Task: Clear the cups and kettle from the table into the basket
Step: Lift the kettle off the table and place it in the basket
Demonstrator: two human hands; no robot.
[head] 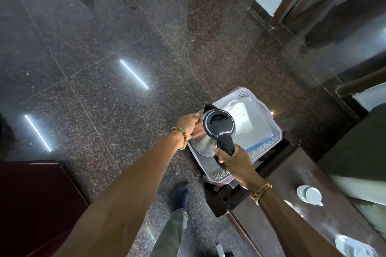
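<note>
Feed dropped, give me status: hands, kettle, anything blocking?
Right hand grips kettle handle, left hand on its side. Kettle at basket, not released. Cup on table. Nothing blocking.

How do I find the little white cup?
Find the dark wooden table on the right, nearer than the white basket. The cup sits there on a clear saucer. It's small and white, unlike the silver kettle above the basket.
</note>
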